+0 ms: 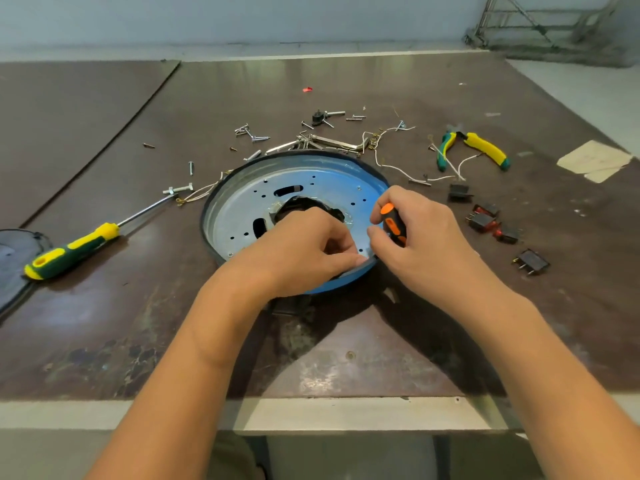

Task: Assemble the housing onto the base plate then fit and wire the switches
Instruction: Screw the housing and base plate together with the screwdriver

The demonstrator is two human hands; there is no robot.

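A round metal base plate (242, 202) with a blue rim and a dark centre opening lies in the middle of the table. My left hand (304, 251) rests on its near side, fingers curled and pinching at the near right rim; what it pinches is hidden. My right hand (419, 233) grips a small orange-and-black screwdriver (393, 223), its tip pointing down at the same rim spot. Several black and red rocker switches (491, 223) lie to the right of the plate.
A yellow-green screwdriver (72, 251) lies at the left. Yellow-green pliers (474, 147) sit at the right rear beside white wires (408, 171). Screws, bolts and metal brackets (311, 140) are scattered behind the plate. A dark round cover (14, 258) is at the far left edge.
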